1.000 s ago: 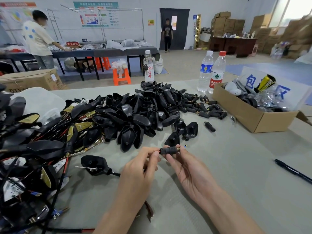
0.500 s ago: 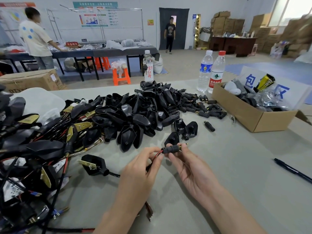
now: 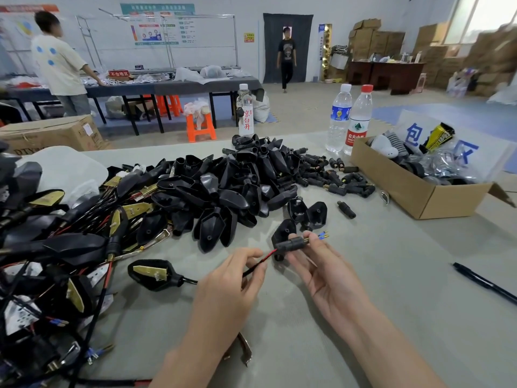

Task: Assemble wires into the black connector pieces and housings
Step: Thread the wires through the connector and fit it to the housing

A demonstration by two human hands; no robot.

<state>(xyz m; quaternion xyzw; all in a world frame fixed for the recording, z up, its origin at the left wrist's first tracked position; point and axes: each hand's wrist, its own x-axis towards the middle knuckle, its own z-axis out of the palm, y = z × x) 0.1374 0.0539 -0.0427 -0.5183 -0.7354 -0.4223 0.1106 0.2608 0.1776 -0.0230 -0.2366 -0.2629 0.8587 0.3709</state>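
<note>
I am looking into a factory assembly floor. Just beyond my grip on the connector (image 3: 292, 243) and its wire (image 3: 260, 260), a heap of black housings (image 3: 223, 189) lies on the grey worktable (image 3: 414, 275). Left of the grip lie bundles of wired units (image 3: 56, 247). Right of the grip sits an open cardboard box (image 3: 414, 194) of bagged parts. Far behind it stand another workbench (image 3: 167, 86) with a person (image 3: 60, 68) at it, printed wall charts (image 3: 158, 26), and, off to the right, stacked cardboard cartons (image 3: 375, 40).
</note>
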